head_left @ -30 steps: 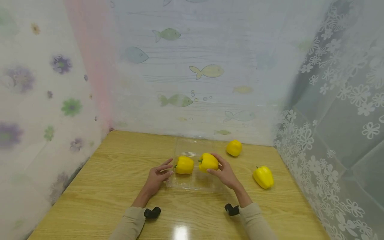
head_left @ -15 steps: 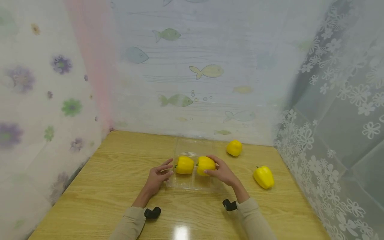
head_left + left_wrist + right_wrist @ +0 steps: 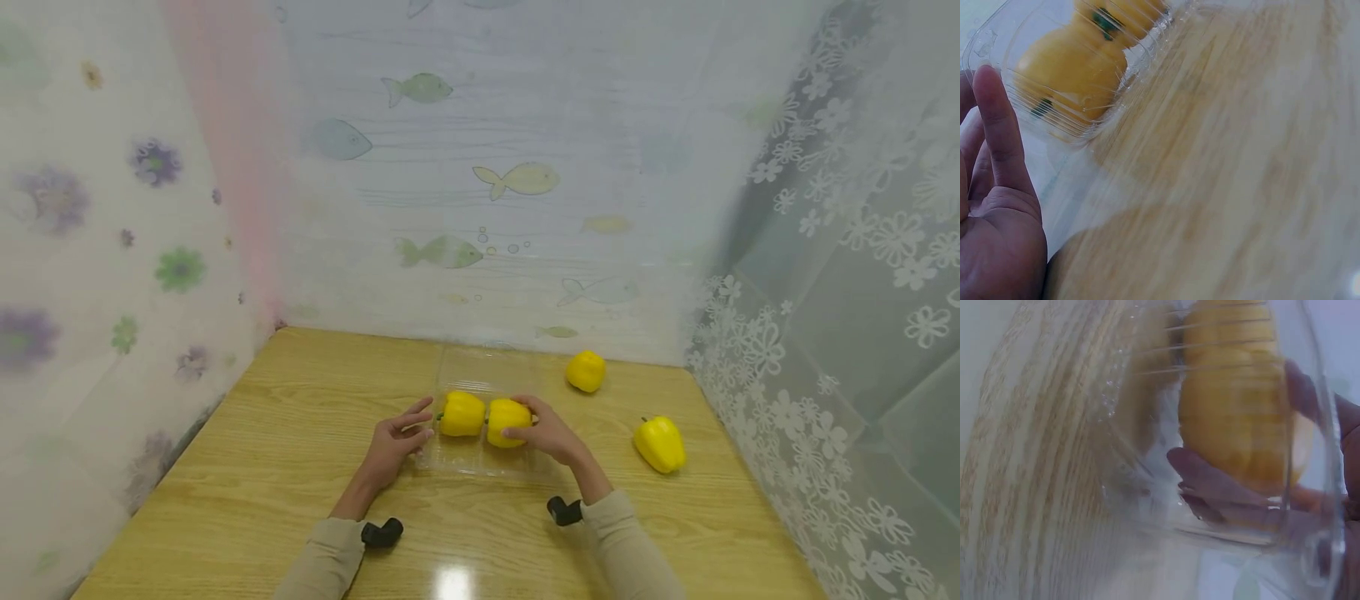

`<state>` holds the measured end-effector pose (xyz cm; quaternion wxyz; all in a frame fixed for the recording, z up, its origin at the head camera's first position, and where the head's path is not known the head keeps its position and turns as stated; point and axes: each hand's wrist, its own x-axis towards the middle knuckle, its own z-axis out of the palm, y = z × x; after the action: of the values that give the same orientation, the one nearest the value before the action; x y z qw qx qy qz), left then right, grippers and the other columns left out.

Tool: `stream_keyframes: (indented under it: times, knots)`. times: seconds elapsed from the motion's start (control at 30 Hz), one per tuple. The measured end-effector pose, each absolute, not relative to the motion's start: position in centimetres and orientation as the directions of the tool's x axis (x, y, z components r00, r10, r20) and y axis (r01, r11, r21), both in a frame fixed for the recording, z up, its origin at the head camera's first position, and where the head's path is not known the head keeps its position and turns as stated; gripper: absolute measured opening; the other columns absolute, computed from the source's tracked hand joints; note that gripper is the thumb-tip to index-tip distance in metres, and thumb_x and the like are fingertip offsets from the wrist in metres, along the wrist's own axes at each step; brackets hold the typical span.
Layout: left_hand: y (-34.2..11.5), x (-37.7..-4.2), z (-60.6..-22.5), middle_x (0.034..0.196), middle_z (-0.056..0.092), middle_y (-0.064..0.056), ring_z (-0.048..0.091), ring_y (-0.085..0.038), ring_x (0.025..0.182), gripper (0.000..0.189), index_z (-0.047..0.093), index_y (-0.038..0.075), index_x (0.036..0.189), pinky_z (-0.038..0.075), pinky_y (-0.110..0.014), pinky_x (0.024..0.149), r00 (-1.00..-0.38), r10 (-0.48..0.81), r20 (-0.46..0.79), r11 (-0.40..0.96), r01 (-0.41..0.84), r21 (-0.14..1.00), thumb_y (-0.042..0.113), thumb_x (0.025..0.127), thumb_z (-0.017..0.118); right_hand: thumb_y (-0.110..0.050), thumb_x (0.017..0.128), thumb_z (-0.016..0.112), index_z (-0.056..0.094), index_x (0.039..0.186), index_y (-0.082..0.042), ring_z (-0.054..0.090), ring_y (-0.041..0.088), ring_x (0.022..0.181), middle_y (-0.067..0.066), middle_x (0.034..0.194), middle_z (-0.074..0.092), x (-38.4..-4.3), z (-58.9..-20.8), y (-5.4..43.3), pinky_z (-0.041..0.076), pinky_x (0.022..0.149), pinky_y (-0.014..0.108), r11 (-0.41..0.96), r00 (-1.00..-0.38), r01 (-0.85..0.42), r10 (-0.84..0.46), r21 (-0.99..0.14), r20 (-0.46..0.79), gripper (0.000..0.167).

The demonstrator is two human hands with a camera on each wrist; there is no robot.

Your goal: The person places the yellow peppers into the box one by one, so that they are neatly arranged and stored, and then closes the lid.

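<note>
My right hand point(image 3: 551, 432) grips a yellow bell pepper point(image 3: 507, 423) inside a clear plastic clamshell box point(image 3: 450, 458), thumb on its near side and fingers on its far side. In the right wrist view, the box's transparent wall stands in front of the pepper point(image 3: 1235, 419) and fingers. A second yellow bell pepper point(image 3: 462, 414) lies in the box just left of the held one, green stem toward the left. At the box's left side is my left hand point(image 3: 392, 447), fingers extended. The left wrist view has a fingertip right at the box's rim point(image 3: 985, 69).
Two more yellow bell peppers are on the wooden table point(image 3: 300, 467): one at the back right point(image 3: 586, 371), the other farther right point(image 3: 660, 443). The box's clear lid point(image 3: 487, 367) lies folded back behind it. Patterned curtains point(image 3: 487, 208) surround the table.
My right hand has lowered the held pepper and brought it leftward and nearer to me, beside the other pepper in the box. The left hand has stayed in place.
</note>
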<state>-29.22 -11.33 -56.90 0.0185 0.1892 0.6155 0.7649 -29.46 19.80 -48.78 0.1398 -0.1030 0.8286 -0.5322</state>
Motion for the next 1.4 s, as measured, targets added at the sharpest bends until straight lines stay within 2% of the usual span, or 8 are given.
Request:
stream_keyframes:
  times: [0.3,0.53,0.9,1.13,1.4]
  knots:
    - [-11.38,-29.38,-57.14,0.16,0.041,-0.015,0.066,-0.005,0.09,0.042,0.061,-0.012,0.131,0.052,-0.018,0.062,-0.934,0.255,0.252,-0.23,0.195,0.953,0.006,0.095,0.071,-0.017,0.092,0.077,0.042,0.152,-0.006,0.056,0.033,0.117,0.022,0.148,0.046,-29.42,-49.22,19.08,0.057,0.081,0.044,0.446,-0.96,-0.004,-0.253,-0.895,-0.122,0.07]
    - [-11.33,-29.53,-57.28,0.16,0.04,-0.017,0.066,-0.005,0.091,0.043,0.059,-0.015,0.132,0.052,-0.018,0.062,-0.93,0.256,0.263,-0.236,0.204,0.95,0.005,0.095,0.071,-0.018,0.091,0.078,0.044,0.152,-0.007,0.053,0.034,0.125,0.019,0.148,0.048,-29.66,-49.62,18.9,0.052,0.093,0.045,0.444,-0.969,-0.007,-0.223,-0.896,-0.103,0.071]
    - [-11.32,-29.48,-57.3,0.16,0.037,-0.021,0.065,-0.004,0.086,0.043,0.058,-0.017,0.132,0.051,-0.018,0.061,-0.919,0.27,0.288,-0.251,0.222,0.942,0.002,0.095,0.07,-0.02,0.103,0.062,0.033,0.157,-0.002,0.048,0.043,0.133,0.027,0.158,0.033,-29.61,-49.76,19.38,0.055,0.092,0.048,0.353,-0.945,-0.029,-0.316,-0.935,-0.09,0.064]
    - [-11.29,-29.48,-57.21,0.16,0.039,-0.018,0.064,-0.004,0.084,0.043,0.06,-0.015,0.131,0.052,-0.018,0.062,-0.927,0.262,0.268,-0.258,0.201,0.945,0.004,0.094,0.071,-0.014,0.104,0.059,0.028,0.159,-0.001,0.047,0.045,0.132,0.031,0.159,0.027,-29.64,-49.56,19.4,0.055,0.091,0.052,0.314,-0.934,-0.007,-0.341,-0.949,-0.106,0.064]
    - [-11.36,-29.49,-57.27,0.16,0.038,-0.019,0.065,-0.004,0.088,0.042,0.059,-0.016,0.131,0.052,-0.018,0.062,-0.926,0.266,0.267,-0.237,0.205,0.95,0.003,0.095,0.07,-0.011,0.104,0.059,0.03,0.159,-0.004,0.047,0.044,0.133,0.029,0.162,0.024,-29.71,-49.65,19.46,0.054,0.092,0.052,0.311,-0.938,0.015,-0.324,-0.95,-0.121,0.063]
